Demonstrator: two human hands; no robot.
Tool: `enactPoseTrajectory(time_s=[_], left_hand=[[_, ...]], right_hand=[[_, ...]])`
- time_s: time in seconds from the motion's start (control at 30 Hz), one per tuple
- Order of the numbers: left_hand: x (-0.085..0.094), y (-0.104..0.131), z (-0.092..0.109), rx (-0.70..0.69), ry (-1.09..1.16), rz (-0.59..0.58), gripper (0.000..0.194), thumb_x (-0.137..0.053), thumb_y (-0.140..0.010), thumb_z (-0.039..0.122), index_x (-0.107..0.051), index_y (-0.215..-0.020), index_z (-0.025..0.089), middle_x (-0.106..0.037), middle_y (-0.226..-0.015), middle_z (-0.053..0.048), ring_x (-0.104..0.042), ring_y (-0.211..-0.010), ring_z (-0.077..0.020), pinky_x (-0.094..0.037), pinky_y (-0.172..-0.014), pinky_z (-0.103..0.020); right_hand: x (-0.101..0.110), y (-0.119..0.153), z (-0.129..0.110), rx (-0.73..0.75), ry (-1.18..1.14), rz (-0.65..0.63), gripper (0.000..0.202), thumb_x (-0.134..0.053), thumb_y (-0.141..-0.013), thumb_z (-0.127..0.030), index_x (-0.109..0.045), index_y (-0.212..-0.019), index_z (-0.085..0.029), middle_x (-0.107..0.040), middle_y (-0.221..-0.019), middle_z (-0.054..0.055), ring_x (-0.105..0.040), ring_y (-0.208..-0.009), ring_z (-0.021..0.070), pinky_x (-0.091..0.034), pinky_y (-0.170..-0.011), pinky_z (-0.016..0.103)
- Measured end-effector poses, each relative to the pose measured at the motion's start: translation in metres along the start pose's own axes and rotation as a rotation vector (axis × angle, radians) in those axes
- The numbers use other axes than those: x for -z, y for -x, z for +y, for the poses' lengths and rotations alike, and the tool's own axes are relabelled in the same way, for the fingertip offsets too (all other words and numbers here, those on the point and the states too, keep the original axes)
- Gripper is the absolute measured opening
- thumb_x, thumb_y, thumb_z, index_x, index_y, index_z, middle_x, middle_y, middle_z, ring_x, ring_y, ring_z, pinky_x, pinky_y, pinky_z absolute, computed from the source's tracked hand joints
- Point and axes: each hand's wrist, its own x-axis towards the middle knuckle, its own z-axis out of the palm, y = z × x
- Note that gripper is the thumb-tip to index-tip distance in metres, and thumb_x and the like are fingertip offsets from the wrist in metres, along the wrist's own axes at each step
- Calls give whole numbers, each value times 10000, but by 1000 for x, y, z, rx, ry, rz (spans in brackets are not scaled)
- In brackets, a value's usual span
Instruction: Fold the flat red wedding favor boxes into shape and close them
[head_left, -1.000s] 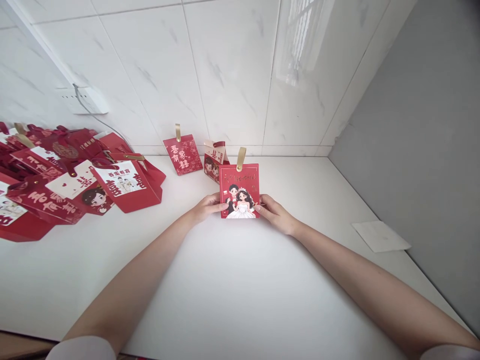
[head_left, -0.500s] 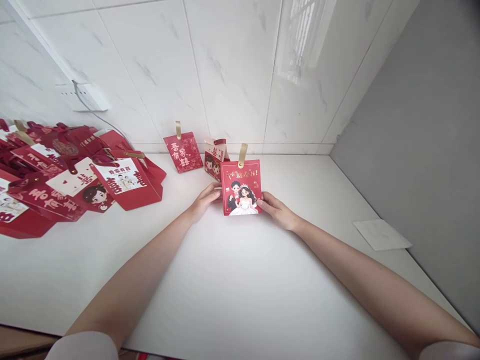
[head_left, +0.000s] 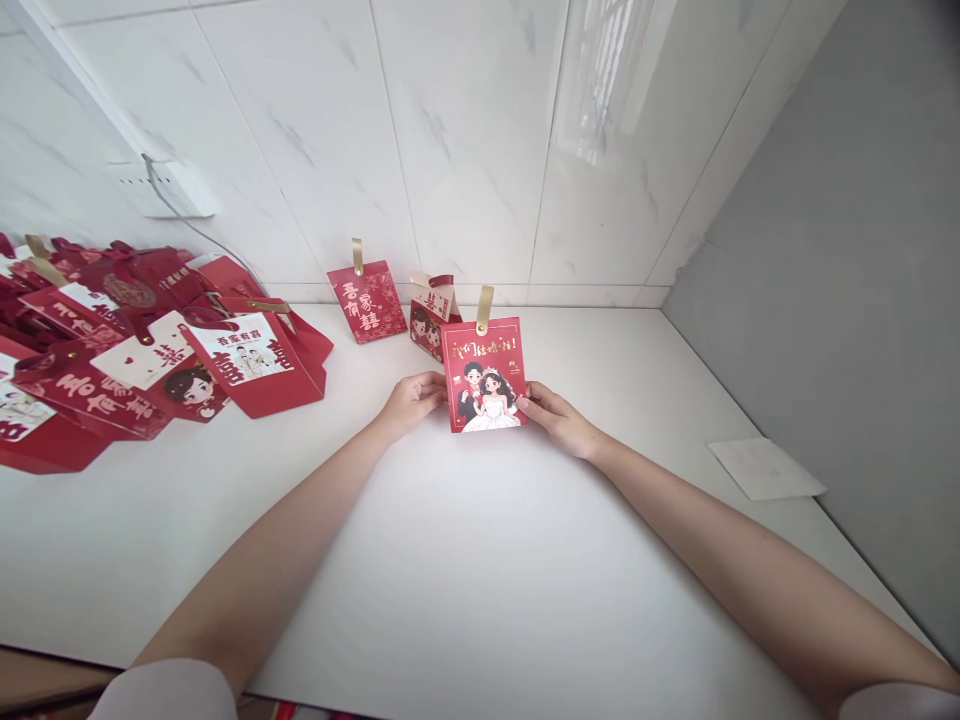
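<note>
A person's two bare hands frame a red gift box (head_left: 487,385) printed with a cartoon couple, standing roughly upright over a white table (head_left: 465,570), its gold strap (head_left: 485,308) rising from the top edge. The right hand (head_left: 561,418) grips the box by its right edge, thumb at the front and fingers reaching behind. The left hand (head_left: 411,403) is at the opposite edge, fingertips partly hidden by the box; whether they close on it or merely rest against it cannot be told from this angle.

Just behind the box, partly covered by its upper left corner, stands a small cream-topped box (head_left: 426,328) with cartoon faces and a dark red ribbon. To its left, near the white tiled wall (head_left: 465,140), a flat-faced red box (head_left: 367,305) with pale lettering leans slightly, a gold strap at its top.

At far left, a crowded pile of red and white gift boxes (head_left: 255,385) spreads over the table, many of them overlapping. Above the pile, a gray cable (head_left: 166,205) runs down from a white wall socket (head_left: 184,190). At right, a white sheet (head_left: 765,468) lies near the table's edge, beside a gray surface (head_left: 855,300).
</note>
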Motion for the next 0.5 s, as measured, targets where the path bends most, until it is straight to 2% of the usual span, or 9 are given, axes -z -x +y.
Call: enactPoseTrajectory(time_s=[0.13, 0.2, 0.27, 0.33, 0.4, 0.43, 0.5], left_hand=[[-3, 2, 2, -58, -10, -20, 325, -737, -763, 412, -624, -928, 156, -716, -907, -68, -683, -822, -187, -524, -783, -319], [-10, 6, 5, -86, -62, -17, 299, -702, -790, 429, -583, -861, 163, -671, -802, -29, -642, -704, -151, -502, -676, -281], [-20, 12, 10, -121, -219, -24, 286, -655, -826, 440, -553, -812, 173, -605, -698, 10, -579, -614, -123, -448, -597, -251], [-32, 19, 16, -182, -463, -27, 279, -603, -866, 442, -551, -786, 180, -564, -653, 28, -532, -583, -109, -404, -579, -241], [-42, 25, 23, -246, -705, -29, 291, -554, -900, 452, -562, -778, 187, -580, -663, 26, -518, -577, -107, -385, -587, -246], [-45, 28, 25, -273, -811, -31, 299, -536, -910, 457, -573, -780, 190, -603, -680, 21, -525, -580, -112, -379, -592, -252], [-49, 30, 28, -311, -979, -30, 314, -519, -919, 462, -601, -781, 192, -654, -718, 4, -553, -592, -128, -364, -593, -269]], right_hand=[[2, -2, 1, -21, -90, 7, 375, -583, -873, -589, -540, -932, -221, -641, -1028, 37, -606, -1009, 215, -470, -938, 367], [2, -5, 5, -20, -110, 92, 346, -583, -873, -564, -501, -910, -230, -645, -1013, 38, -624, -984, 214, -487, -929, 379], [1, -7, 9, 0, -63, 201, 305, -591, -872, -504, -475, -967, -238, -644, -1084, 59, -629, -1031, 224, -498, -937, 397], [-2, -6, 12, 42, 106, 301, 319, -589, -871, -410, -453, -1100, -236, -594, -1243, 104, -586, -1166, 245, -493, -965, 414], [-7, -2, 10, 95, 390, 343, 398, -555, -872, -309, -416, -1233, -213, -507, -1370, 146, -519, -1265, 261, -476, -991, 422], [-9, 1, 7, 114, 554, 334, 409, -522, -873, -256, -412, -1263, -195, -487, -1389, 159, -510, -1270, 267, -471, -989, 423], [-15, 9, -3, 125, 875, 265, 362, -448, -869, -166, -462, -1231, -162, -543, -1320, 164, -556, -1180, 277, -470, -934, 414]])
